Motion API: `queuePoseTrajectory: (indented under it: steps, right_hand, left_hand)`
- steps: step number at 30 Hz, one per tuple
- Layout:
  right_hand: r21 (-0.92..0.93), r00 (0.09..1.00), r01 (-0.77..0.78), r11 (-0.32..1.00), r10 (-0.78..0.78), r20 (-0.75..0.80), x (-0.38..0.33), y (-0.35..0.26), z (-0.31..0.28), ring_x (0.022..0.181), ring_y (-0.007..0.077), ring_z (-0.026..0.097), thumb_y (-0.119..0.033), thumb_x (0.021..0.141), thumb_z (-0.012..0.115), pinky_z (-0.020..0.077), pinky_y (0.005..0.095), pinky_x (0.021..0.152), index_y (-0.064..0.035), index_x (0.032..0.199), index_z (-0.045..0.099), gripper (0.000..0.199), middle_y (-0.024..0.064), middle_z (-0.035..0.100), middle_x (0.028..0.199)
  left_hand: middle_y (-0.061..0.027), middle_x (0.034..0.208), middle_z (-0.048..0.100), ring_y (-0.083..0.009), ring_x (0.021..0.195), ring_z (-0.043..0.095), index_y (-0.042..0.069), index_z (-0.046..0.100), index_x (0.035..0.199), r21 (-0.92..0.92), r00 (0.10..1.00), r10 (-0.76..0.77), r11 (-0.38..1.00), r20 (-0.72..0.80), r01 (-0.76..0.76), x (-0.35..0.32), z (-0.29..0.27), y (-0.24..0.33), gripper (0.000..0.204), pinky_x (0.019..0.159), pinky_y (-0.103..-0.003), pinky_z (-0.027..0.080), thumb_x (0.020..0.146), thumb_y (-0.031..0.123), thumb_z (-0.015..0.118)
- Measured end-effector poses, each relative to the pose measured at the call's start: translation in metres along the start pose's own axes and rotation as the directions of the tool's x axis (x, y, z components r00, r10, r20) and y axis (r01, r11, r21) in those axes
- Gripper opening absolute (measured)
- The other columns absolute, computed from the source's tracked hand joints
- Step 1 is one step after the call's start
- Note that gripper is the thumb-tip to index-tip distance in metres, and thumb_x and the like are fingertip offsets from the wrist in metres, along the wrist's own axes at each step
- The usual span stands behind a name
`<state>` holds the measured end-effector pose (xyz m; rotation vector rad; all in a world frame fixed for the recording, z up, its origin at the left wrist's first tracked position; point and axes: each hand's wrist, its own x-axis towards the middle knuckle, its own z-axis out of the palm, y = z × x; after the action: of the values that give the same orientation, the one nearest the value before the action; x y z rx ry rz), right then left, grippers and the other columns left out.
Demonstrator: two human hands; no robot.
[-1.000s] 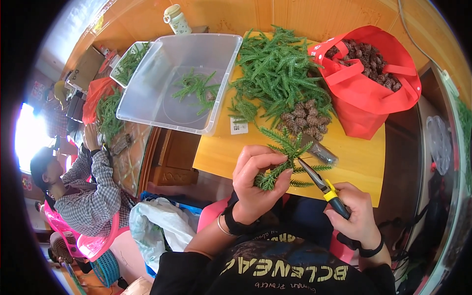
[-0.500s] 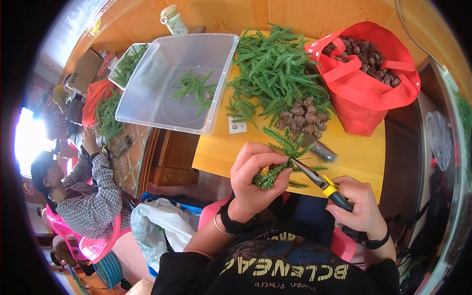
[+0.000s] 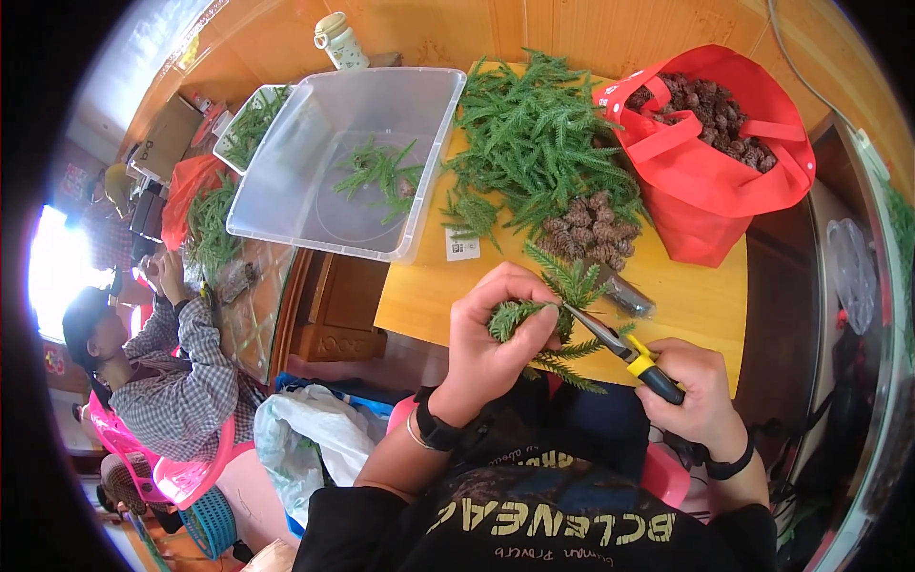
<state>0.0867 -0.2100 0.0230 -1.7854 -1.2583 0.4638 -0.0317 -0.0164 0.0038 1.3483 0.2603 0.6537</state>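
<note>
My left hand [image 3: 496, 334] pinches a bunch of green artificial pine sprigs [image 3: 575, 278] between thumb and fingers, above the table's near edge. Needled tips fan out on both sides of the pinch. My right hand [image 3: 703, 393] is wrapped round the yellow-and-black handles of long-nose pliers [image 3: 610, 339]. The pliers' jaws reach the sprigs right beside my left fingertips; what lies between the jaws is too small to make out. Beyond my hands, a heap of brown pine cones [image 3: 593, 229] lies against a large pile of green sprigs [image 3: 538, 143].
A dark bundle in clear wrap [image 3: 624, 292] lies on the yellow table [image 3: 429, 305]. At right stands a red bag [image 3: 691, 195] of pine cones. A clear plastic bin [image 3: 319, 240] with a few sprigs is at left. Further left, another person [image 3: 181, 362] sits at a second table.
In my left hand the sprigs have turned, and their lower tips now hang further down. The pliers' jaws stay at the bunch. The co-worker's hands have risen slightly.
</note>
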Motion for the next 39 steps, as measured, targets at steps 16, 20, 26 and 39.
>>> queuePoseTrajectory:
  steps: [16, 20, 26, 39]
  right_hand:
    - [-0.266, 0.974, 0.182, 0.947, -0.210, -0.081, 0.007, 0.005, -0.004, 0.065, 0.0350, 0.059, -0.001, 0.057, 0.064, 0.0510, 0.0380, 0.065, 0.0002, 0.059, 0.048, 0.017, 0.0130, 0.049, 0.057]
    - [-0.373, 0.951, 0.265, 0.889, -0.304, -0.049, 0.011, 0.007, -0.009, 0.070, 0.0335, 0.060, 0.002, 0.055, 0.065, 0.0510, 0.0362, 0.062, -0.0001, 0.060, 0.048, 0.017, 0.0130, 0.049, 0.059]
    - [-0.532, 0.905, 0.390, 0.752, -0.420, 0.070, 0.020, 0.010, -0.032, 0.076, 0.0311, 0.061, 0.001, 0.055, 0.066, 0.0503, 0.0358, 0.063, -0.0012, 0.061, 0.047, 0.020, 0.0115, 0.051, 0.064]
    - [-0.092, 0.999, -0.016, 0.996, 0.011, -0.049, -0.002, -0.003, -0.001, 0.094, 0.0345, 0.058, -0.006, 0.061, 0.061, 0.0464, 0.0377, 0.078, 0.0024, 0.079, 0.063, 0.021, 0.0159, 0.061, 0.077]
  left_hand:
    - [-0.0040, 0.077, 0.055, -0.0088, 0.056, 0.056, -0.003, 0.056, 0.081, -0.154, 0.972, -0.224, 0.961, 0.068, 0.232, 0.006, -0.004, 0.012, 0.004, 0.050, -0.021, 0.044, 0.082, 0.000, 0.058]
    - [-0.0030, 0.074, 0.053, -0.0079, 0.055, 0.052, -0.001, 0.056, 0.079, -0.182, 0.935, -0.329, 0.919, 0.133, 0.350, 0.009, -0.006, 0.017, 0.005, 0.047, -0.020, 0.043, 0.081, 0.003, 0.057]
    - [-0.0031, 0.080, 0.053, -0.0067, 0.055, 0.050, 0.000, 0.057, 0.078, -0.114, 0.742, -0.559, 0.766, 0.370, 0.633, 0.019, -0.016, 0.026, 0.007, 0.044, -0.018, 0.040, 0.079, 0.007, 0.057]
    - [-0.0087, 0.082, 0.054, -0.0127, 0.068, 0.055, -0.003, 0.060, 0.083, 0.523, 0.871, 0.490, 0.747, -0.017, -0.410, 0.007, 0.004, 0.002, 0.013, 0.056, -0.022, 0.047, 0.070, -0.008, 0.060]
